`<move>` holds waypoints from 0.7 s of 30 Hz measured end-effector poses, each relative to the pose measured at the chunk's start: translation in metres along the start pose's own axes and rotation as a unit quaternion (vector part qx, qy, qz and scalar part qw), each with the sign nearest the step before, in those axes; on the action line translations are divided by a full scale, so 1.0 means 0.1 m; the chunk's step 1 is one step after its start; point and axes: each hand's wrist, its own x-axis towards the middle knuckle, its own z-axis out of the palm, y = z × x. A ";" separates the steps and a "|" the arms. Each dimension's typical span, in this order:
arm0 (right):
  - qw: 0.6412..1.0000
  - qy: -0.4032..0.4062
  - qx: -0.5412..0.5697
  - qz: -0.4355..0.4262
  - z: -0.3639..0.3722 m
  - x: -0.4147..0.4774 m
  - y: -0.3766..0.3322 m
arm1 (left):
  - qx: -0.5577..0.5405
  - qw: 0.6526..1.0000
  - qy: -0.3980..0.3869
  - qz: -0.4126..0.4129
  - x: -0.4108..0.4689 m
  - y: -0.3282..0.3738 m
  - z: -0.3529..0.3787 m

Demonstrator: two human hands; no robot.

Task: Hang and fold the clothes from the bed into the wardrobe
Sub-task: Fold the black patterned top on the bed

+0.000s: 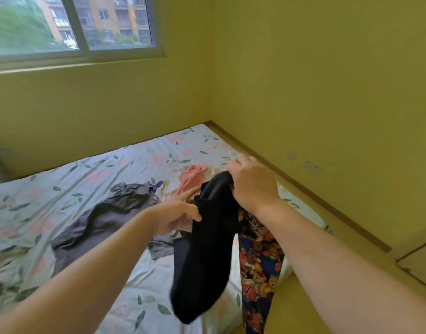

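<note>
Step in hand: One piece of clothing has been lifted off the bed [86, 184], which has a pale floral sheet. By my reading, it is being sorted out before folding or hanging.
Next move: It probably calls for finding the garment's edges and spreading it flat, since it hangs bunched.
Right hand [253, 184]: Its fingers are curled tightly around the top of a soft black fabric garment [207, 249], holding it up.
Left hand [175, 213]: Its fingers are mostly straight, with the tips at the garment's left edge. Whether they pinch it cannot be told.
Black garment: It dangles over the bed's near right corner.
Left on the bed: A crumpled grey garment [106, 218], a pink cloth piece [192, 177] and a colourful teddy-bear print fabric [260, 256] lie there.
Wardrobe: It is not in view.
</note>
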 end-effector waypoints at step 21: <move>0.956 -0.143 -0.066 0.249 -0.16 -0.48 0.96 | 0.308 0.851 0.372 0.208 0.27 0.75 0.30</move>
